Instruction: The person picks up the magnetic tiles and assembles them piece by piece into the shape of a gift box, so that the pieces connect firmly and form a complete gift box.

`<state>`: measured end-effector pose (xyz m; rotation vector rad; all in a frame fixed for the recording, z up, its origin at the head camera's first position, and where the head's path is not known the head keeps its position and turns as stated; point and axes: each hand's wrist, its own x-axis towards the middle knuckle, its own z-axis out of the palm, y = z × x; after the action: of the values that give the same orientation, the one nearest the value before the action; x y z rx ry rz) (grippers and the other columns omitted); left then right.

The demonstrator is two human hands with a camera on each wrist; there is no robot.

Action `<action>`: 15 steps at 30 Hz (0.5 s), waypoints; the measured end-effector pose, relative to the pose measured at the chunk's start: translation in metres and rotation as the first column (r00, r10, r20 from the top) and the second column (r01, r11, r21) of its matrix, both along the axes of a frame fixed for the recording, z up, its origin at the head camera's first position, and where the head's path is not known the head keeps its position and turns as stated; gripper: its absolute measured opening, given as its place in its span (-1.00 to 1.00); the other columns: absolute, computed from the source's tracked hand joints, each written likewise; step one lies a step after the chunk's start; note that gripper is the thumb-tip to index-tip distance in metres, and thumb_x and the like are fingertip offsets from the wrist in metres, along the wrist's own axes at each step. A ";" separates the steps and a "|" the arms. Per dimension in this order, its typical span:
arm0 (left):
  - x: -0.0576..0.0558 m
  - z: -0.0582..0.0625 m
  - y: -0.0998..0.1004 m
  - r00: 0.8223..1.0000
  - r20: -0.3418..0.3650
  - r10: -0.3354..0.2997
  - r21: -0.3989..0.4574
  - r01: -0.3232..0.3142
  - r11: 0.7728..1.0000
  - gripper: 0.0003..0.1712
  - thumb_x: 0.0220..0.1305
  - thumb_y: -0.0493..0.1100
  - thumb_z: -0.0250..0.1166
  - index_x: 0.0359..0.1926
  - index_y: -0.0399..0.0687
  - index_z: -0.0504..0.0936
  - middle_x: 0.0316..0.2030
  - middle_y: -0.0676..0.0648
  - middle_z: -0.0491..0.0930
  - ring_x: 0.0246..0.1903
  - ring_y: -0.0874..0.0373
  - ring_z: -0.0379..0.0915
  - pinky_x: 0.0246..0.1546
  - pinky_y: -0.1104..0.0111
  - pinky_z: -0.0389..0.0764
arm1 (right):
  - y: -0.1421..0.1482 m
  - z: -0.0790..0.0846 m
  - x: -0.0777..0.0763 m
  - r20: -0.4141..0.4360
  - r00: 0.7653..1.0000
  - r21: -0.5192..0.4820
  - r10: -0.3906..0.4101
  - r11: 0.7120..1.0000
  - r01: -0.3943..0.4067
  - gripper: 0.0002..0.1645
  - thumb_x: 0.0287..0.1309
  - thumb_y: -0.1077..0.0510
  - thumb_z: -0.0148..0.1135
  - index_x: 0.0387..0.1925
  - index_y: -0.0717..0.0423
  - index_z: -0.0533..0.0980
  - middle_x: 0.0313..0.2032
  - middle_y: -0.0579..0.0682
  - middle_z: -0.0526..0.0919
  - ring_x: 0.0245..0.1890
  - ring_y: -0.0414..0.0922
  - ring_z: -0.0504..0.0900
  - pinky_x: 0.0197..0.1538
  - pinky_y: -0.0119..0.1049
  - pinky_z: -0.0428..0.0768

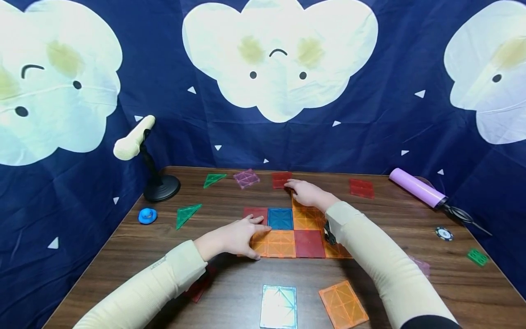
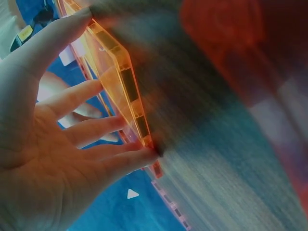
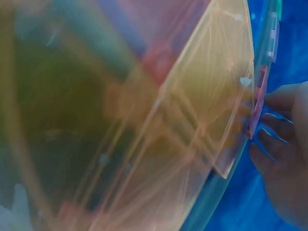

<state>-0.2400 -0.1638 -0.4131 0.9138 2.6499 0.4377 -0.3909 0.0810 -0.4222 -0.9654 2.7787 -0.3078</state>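
Observation:
Flat translucent magnetic tiles lie joined side by side on the table, among them a blue tile (image 1: 281,219), a dark red tile (image 1: 309,243) and several orange tiles (image 1: 281,244). My left hand (image 1: 240,234) rests with spread fingers over the left end of this group, thumb by the front edge. In the left wrist view its fingertips touch the edge of an orange tile (image 2: 113,79). My right hand (image 1: 308,193) reaches over the group's back, fingertips right at the near corner of a loose red tile (image 1: 280,179). Its fingers reach toward that tile's edge (image 3: 259,103) in the right wrist view.
Nearest me lie a pale blue tile (image 1: 278,307) and an orange tile (image 1: 343,304). Around the back are green triangles (image 1: 214,180), a purple tile (image 1: 246,178) and another red tile (image 1: 361,188). A microphone stand (image 1: 161,188) and a purple cylinder (image 1: 417,187) flank them.

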 end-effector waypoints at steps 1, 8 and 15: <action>0.000 0.000 0.000 1.000 -0.002 -0.001 -0.002 0.001 1.000 -0.13 0.10 0.04 0.57 0.41 -0.09 0.49 0.48 -0.36 0.19 0.42 -0.50 0.02 0.33 -0.23 0.23 | -0.003 -0.001 -0.001 0.000 1.000 0.017 -0.001 1.000 0.001 -0.42 0.47 0.30 0.00 0.47 0.23 0.32 0.49 0.22 0.26 0.47 0.14 0.25 0.45 -0.01 0.24; -0.001 0.000 0.001 1.000 -0.008 -0.003 -0.007 0.003 1.000 -0.13 0.09 0.05 0.57 0.40 -0.08 0.49 0.48 -0.36 0.20 0.42 -0.50 0.03 0.33 -0.22 0.25 | -0.019 0.000 0.006 -0.074 0.996 0.057 0.051 0.997 -0.047 -0.47 0.48 0.31 -0.01 0.41 0.18 0.41 0.43 0.17 0.37 0.43 0.10 0.34 0.43 -0.04 0.29; 0.000 0.001 0.000 1.000 -0.011 -0.011 -0.005 0.011 1.000 -0.13 0.11 0.06 0.56 0.41 -0.09 0.48 0.47 -0.37 0.19 0.42 -0.51 0.03 0.33 -0.21 0.25 | -0.019 0.005 0.017 -0.050 0.989 0.014 0.139 0.990 -0.139 -0.51 0.45 0.36 -0.02 0.34 0.18 0.49 0.35 0.18 0.45 0.37 0.12 0.41 0.40 -0.02 0.33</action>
<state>-0.2403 -0.1636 -0.4120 0.9318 2.6534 0.4239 -0.3736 0.0621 -0.4176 -1.1738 2.7368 -0.2515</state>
